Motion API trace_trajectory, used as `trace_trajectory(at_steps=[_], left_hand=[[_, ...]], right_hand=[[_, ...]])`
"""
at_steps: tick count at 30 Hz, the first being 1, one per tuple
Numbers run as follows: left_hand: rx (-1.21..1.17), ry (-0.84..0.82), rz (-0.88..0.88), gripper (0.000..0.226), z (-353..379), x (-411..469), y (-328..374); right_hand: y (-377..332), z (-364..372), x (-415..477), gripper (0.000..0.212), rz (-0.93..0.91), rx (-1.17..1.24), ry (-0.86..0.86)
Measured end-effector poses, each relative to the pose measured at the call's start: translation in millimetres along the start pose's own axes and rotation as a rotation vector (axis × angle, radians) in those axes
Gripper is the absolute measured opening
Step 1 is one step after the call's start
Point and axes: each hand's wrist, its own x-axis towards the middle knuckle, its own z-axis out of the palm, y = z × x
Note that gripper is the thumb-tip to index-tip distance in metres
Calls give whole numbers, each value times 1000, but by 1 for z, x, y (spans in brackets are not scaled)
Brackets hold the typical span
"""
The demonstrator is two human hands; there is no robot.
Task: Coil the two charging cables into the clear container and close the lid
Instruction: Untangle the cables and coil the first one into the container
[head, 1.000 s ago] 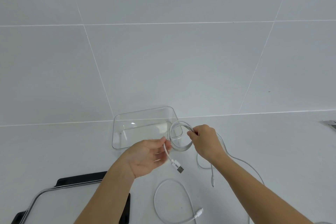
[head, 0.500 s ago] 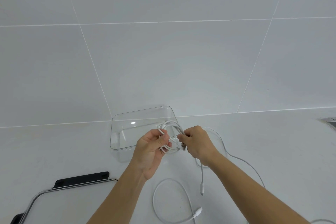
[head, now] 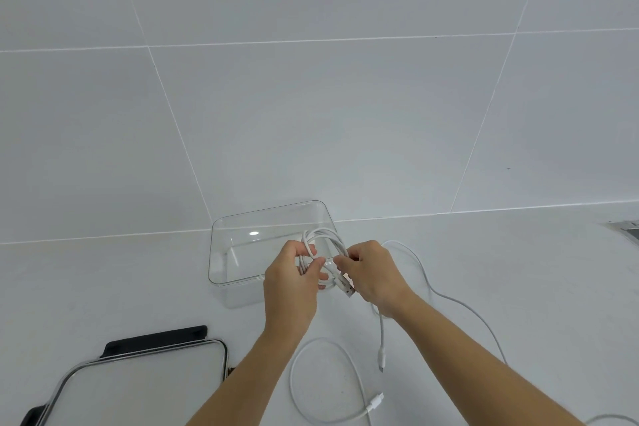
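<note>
White wall tiles (head: 311, 114) meet a white countertop (head: 103, 287), on which the clear container (head: 216, 252) stands open, with nothing in it that we can see. We find the first charging cable (head: 325, 235) gathered into a small coil and held in the air over the container's near right corner, not yet inside it. The left hand (head: 290, 284) pinches the coil's left side between thumb and fingers. The right hand (head: 373, 273) pinches its right side, just above the USB plug (head: 348, 291) that pokes out below the fingers. The two hands sit close together, parted only by the coil.

A loose tail (head: 381, 339) hangs from under the right hand. The second charging cable (head: 321, 339) lies uncoiled in an open loop on the countertop, near the person. The lid (head: 138, 391) rests at lower left, well apart from the container. A further strand (head: 449, 301) trails off to the right, and we cannot tell which cable it belongs to.

We judge that the coil may spring open once released, since the turns are held by finger pressure alone. The unwound tail could also drape over the rim and stop the lid from seating.

Compared with a second ago, the left hand has let go of the plug end and taken the coil. The hands have drawn together, and the plug now lies against the coil at the right hand
</note>
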Motion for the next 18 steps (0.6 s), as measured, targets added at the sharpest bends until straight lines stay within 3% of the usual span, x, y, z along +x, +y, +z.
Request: trace_trajectory(at_steps=[5,12,18], left_hand=[[48,31,-54,35,-4,9,-5],[202,40,-40,25,-6,11,-8],[-89,-223,-184,18,-15,10,-10]], right_hand=[[4,4,-3,34,-1,-12,-23],[2,9,-6,25,-20,21,-67],[6,1,0,21,3,51,-41]])
